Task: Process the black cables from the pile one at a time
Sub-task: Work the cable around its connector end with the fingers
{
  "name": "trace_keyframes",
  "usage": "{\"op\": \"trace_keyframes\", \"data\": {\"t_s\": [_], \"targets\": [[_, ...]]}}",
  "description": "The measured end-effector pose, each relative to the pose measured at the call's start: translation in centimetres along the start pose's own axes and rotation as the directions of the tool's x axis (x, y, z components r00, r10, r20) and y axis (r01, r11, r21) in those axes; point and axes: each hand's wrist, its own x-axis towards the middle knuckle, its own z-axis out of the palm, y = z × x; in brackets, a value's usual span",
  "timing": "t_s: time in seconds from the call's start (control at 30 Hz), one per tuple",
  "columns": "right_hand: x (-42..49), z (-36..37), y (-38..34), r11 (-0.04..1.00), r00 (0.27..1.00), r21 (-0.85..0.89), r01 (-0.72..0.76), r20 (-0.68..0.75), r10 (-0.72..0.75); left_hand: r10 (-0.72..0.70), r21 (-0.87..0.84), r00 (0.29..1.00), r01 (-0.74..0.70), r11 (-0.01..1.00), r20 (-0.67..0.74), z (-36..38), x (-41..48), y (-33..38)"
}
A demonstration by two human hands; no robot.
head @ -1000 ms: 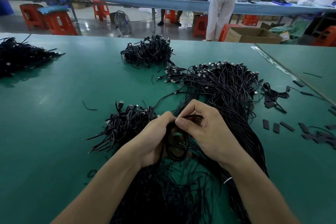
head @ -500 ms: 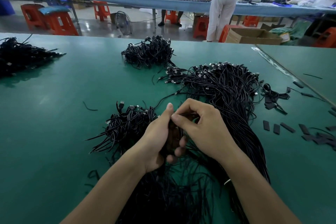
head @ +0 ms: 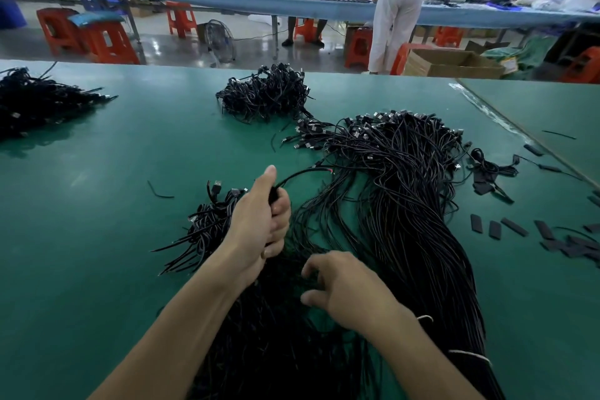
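Small cable heap sat just left of the grip. Left hand was fisted round a coiled cable, tail arcing out right. Judged light, limp, springy; best pinched mid-coil. Right hand, near side of grip, had loose fingers and held nothing. Main pile lay right of grip. Green table looked smooth, with a busy workshop beyond.

Right hand has let go — drawn back, fingers loose; left hand alone grips the cable.
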Motion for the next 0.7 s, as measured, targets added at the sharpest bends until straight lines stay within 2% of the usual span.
{"op": "trace_keyframes", "data": {"t_s": [0.2, 0.33, 0.47, 0.57, 0.7], "targets": [[0.2, 1.4, -1.1, 0.999, 1.0, -0.04, -0.002, -0.013, 0.002, 0.037, 0.006, 0.998, -0.037, 0.999, -0.056, 0.1, 0.1, -0.3], [0.2, 0.6, -1.1, 0.999, 1.0, -0.053, 0.007, -0.006, -0.008, 0.058, -0.042, 0.998, -0.059, 0.997, -0.017, 0.2, -0.2, -0.2], [-0.2, -0.8, -0.6, 0.994, 0.981, 0.078, 0.075, -0.184, -0.06, 0.201, 0.104, 0.98, -0.199, 0.975, -0.013, 0.3, -0.3, -0.5], [0.0, -2.2, -0.4, 0.953, 0.929, 0.271, 0.138, -0.369, -0.03, 0.263, 0.1, 0.965, -0.262, 0.96, -0.001, 0.5, -0.4, -0.4], [-0.2, -4.1, -1.4, 0.729, 0.767, 0.581, 0.362, -0.63, 0.121, 0.276, 0.151, 0.959, -0.282, 0.947, 0.057, 1.2, -0.7, -0.1]]}}
